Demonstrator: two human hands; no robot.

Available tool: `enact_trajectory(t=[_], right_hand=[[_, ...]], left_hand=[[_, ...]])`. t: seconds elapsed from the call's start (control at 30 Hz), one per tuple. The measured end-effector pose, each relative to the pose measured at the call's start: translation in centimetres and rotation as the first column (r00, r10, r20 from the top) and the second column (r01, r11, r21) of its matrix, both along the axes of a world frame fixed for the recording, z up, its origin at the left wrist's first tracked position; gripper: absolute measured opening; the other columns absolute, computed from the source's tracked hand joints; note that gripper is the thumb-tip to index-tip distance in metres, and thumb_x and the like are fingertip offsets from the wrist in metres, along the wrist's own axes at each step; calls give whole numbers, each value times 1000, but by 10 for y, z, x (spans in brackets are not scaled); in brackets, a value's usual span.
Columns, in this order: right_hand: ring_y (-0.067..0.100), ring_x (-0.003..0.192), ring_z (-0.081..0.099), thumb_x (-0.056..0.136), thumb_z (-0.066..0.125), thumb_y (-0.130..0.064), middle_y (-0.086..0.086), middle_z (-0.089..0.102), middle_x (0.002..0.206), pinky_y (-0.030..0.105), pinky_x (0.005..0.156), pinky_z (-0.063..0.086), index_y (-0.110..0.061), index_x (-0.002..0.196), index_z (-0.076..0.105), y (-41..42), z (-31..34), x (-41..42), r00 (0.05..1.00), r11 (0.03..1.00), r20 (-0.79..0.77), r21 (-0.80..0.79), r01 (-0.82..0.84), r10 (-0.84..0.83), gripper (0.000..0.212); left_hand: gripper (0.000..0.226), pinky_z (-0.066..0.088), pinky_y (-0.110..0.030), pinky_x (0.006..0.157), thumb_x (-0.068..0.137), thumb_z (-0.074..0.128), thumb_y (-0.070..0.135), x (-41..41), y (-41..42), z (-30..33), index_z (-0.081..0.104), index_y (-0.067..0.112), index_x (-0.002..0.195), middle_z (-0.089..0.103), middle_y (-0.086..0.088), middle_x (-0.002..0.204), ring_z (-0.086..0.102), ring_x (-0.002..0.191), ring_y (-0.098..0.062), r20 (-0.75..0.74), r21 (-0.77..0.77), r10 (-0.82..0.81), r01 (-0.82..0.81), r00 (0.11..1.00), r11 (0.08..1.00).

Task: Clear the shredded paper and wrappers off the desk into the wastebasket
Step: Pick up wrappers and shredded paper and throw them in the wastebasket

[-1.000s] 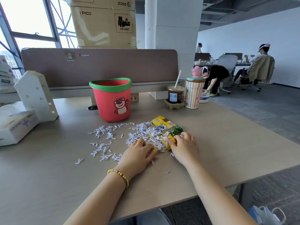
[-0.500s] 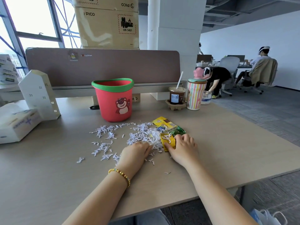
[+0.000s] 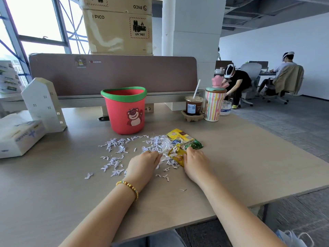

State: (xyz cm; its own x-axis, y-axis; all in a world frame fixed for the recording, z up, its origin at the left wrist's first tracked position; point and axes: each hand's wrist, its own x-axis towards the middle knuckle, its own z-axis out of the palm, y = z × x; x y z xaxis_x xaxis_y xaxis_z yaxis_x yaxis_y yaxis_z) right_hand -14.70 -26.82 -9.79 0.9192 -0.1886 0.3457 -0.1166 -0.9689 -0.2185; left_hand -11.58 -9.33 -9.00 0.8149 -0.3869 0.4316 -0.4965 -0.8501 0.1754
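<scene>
Shredded white paper (image 3: 117,148) lies scattered across the middle of the desk (image 3: 249,157). A yellow wrapper (image 3: 179,135) and a green wrapper (image 3: 195,145) lie at the pile's right side. My left hand (image 3: 142,164) has its fingers curled into the shreds. My right hand (image 3: 195,162) grips a crumpled yellow wrapper (image 3: 175,155) with paper bits on it. Behind the pile stands the red wastebasket (image 3: 125,111) with a green rim and a bear picture, upright and a short way from both hands.
A tissue box (image 3: 19,138) and a white house-shaped ornament (image 3: 43,104) stand at the left. An iced coffee cup (image 3: 193,107) and a striped tumbler (image 3: 213,106) stand at the back right. A brown partition (image 3: 114,73) borders the far edge. People sit at distant desks.
Both hands have pushed slightly forward and drawn the shreds and the yellow wrapper together between them. The wrapper is now more crumpled and lifted at its edge.
</scene>
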Motion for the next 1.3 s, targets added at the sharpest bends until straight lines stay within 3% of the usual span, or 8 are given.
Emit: enact_trajectory(t=[0.17,0.4,0.53,0.67,0.8,0.97,1.1,1.3], right_hand=[[33,96,57,100,26,-26,14,63,104,35,65,35,-8,102,44,5,3,2,997,999,69,47,-20,17,26],[34,79,64,100,24,-27,13,68,89,36,60,46,-10,104,43,10,21,13,992,999,129,49,-13,6,25],[35,84,61,100,26,-28,15,66,95,36,63,43,-9,102,45,22,45,26,998,994,49,91,-53,49,27],[29,78,49,99,26,-29,14,56,89,34,65,36,-13,86,38,31,72,52,991,973,-76,211,-90,108,24],[29,80,52,97,27,-30,8,55,81,34,66,35,-17,72,39,40,101,77,986,936,-60,328,-126,154,31],[31,84,56,95,30,-30,15,65,92,35,69,38,-19,67,38,51,136,111,986,903,23,400,-158,163,31],[31,87,54,92,32,-29,13,60,90,35,71,37,-23,63,35,59,162,145,986,899,57,405,-165,156,30],[29,83,50,94,32,-25,9,56,92,31,58,33,-14,85,42,64,190,199,980,898,91,394,-198,176,18]], left_hand=[[39,43,-35,61,98,32,38,8,8,12,56,10,85,62,-11,83,62,78,-34,1,-46,1,-1,1000,999],[41,35,-30,56,99,32,36,19,17,38,58,8,87,53,-3,74,54,68,-27,67,-31,-19,21,998,999],[41,39,-30,56,99,30,36,27,24,57,61,9,93,59,-4,78,60,71,-27,106,-18,-9,11,994,1000],[41,45,-33,59,99,31,35,41,38,80,61,9,91,67,-9,85,60,72,-27,172,-37,20,-14,985,999],[35,48,-37,64,98,35,31,62,52,108,60,9,89,67,-11,86,61,78,-31,206,-51,53,-43,977,998],[35,34,-30,57,99,34,33,96,63,147,45,17,69,44,1,59,48,63,-27,212,-138,54,-24,976,990],[37,29,-28,59,98,37,30,136,72,175,47,12,67,40,2,54,44,63,-25,211,-209,42,4,977,978],[42,33,-27,58,98,37,31,199,64,204,59,3,75,51,-6,61,47,64,-26,173,-318,72,-13,982,948]])
